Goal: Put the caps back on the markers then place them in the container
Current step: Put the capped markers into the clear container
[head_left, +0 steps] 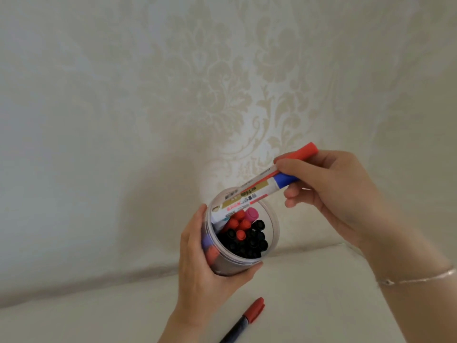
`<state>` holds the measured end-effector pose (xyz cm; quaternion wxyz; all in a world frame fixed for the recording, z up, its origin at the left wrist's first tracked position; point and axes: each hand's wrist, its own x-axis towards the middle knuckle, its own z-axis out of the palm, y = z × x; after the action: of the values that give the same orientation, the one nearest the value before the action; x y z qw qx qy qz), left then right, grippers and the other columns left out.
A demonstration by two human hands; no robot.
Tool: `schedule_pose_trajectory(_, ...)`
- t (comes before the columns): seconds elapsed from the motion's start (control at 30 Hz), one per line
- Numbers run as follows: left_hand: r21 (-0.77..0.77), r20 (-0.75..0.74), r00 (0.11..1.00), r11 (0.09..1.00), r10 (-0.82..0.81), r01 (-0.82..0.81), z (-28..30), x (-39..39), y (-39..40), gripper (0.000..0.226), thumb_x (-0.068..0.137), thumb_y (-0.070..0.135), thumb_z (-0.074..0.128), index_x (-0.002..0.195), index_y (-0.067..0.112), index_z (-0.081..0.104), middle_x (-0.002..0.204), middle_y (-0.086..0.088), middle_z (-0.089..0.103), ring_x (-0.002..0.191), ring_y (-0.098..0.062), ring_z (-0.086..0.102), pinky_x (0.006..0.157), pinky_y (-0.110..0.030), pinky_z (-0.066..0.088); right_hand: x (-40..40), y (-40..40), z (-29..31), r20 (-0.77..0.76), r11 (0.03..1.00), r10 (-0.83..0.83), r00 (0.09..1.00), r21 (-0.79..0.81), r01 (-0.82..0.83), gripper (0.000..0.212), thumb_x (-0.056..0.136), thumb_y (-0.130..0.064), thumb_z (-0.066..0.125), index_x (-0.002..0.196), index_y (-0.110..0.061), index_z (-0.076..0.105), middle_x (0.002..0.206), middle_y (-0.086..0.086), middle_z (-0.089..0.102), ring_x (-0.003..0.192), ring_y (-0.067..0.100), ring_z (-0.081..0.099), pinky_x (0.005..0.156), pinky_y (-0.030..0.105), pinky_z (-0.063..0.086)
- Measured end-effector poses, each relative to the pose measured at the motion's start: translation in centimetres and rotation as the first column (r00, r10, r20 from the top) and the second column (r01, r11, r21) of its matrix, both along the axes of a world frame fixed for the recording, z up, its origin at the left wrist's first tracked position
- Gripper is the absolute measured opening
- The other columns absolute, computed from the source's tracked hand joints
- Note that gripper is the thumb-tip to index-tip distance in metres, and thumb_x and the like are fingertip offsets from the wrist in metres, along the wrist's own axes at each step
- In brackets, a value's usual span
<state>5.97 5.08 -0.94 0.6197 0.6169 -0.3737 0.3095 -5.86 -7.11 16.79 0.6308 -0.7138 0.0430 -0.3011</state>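
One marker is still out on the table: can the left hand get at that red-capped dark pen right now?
Probably not yet: the left hand grips the clear round plastic container. The red-capped dark pen lies uncovered just below it, so nothing else blocks it.

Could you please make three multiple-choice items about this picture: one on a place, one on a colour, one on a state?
1. Where does the loose marker lie?
A. On the table, below the container
B. Inside the container
C. In the right hand

2. Which cap colours show on the two markers that the right hand holds?
A. Green and yellow
B. Red and blue
C. Both black

3. What is the left hand doing?
A. Resting flat on the table
B. Pulling off a cap
C. Gripping the container

Answers: 1 A, it lies alone on the surface; 2 B, red cap and blue cap; 3 C, fingers curl round its wall.
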Motion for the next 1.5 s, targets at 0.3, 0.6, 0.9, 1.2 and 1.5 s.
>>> schedule_pose_trajectory(0.3, 0.020, 0.044, 0.999, 1.000, 0.017, -0.017, -0.2, 0.5, 0.7, 0.116, 0.052, 0.046, 0.091, 0.142, 0.010, 0.028, 0.141, -0.011, 0.042, 0.131, -0.031, 0.045, 0.100, -0.052, 0.046, -2.3, 3.9, 2.5, -0.224, 0.834, 0.091, 0.970, -0.515, -0.197, 0.012, 0.082, -0.007, 0.066, 0.079, -0.017, 0.071, 0.069, -0.007, 0.069, 0.040, 0.009, 0.057, 0.045, 0.015, 0.046)
schedule_pose_trajectory(0.6, 0.019, 0.082, 0.996, 1.000, -0.023, 0.021, -0.4, 0.6, 0.6, 0.116, 0.049, 0.034, 0.094, 0.143, 0.011, 0.030, 0.140, -0.008, 0.041, 0.128, -0.035, 0.047, 0.097, -0.052, 0.048, -1.4, 3.6, 1.7, -0.353, 0.802, 0.049, 0.935, -0.544, -0.247, 0.020, 0.085, -0.013, 0.057, 0.086, -0.026, 0.072, 0.040, -0.010, 0.049, 0.034, 0.003, 0.040, 0.042, 0.012, 0.035)
schedule_pose_trajectory(0.9, 0.054, 0.117, 0.990, 0.995, 0.079, -0.086, -0.1, -0.2, 0.5, 0.113, 0.055, 0.051, 0.087, 0.143, 0.011, 0.028, 0.140, -0.008, 0.042, 0.129, -0.028, 0.047, 0.097, -0.049, 0.050, -1.3, 2.9, 1.1, -0.147, 0.771, 0.036, 0.988, -0.626, -0.121, 0.014, 0.083, -0.026, 0.065, 0.088, -0.028, 0.052, 0.057, 0.004, 0.062, 0.041, 0.015, 0.051, 0.042, 0.019, 0.037)
schedule_pose_trajectory(1.2, -0.001, 0.075, 0.993, 0.996, 0.091, -0.091, -0.1, 0.1, 0.4, 0.113, 0.056, 0.051, 0.087, 0.144, 0.016, 0.026, 0.142, -0.005, 0.041, 0.131, -0.028, 0.046, 0.100, -0.050, 0.047, -1.1, 2.1, 1.9, -0.183, 0.702, 0.086, 0.979, -0.686, -0.190, 0.008, 0.073, -0.031, 0.072, 0.073, -0.022, 0.073, 0.055, -0.004, 0.061, 0.039, 0.003, 0.048, 0.044, 0.014, 0.038)
schedule_pose_trajectory(1.5, -0.063, 0.025, 1.000, 0.998, 0.010, -0.009, -0.1, 0.0, 0.1, 0.111, 0.055, 0.049, 0.088, 0.145, 0.034, 0.024, 0.142, 0.002, 0.038, 0.133, -0.024, 0.043, 0.100, -0.048, 0.047, -1.9, -0.3, 3.6, 0.068, 0.782, 0.005, 0.998, -0.622, 0.039, 0.014, 0.068, -0.012, 0.078, 0.070, -0.017, 0.064, 0.047, -0.004, 0.057, 0.040, 0.006, 0.050, 0.043, 0.010, 0.040)
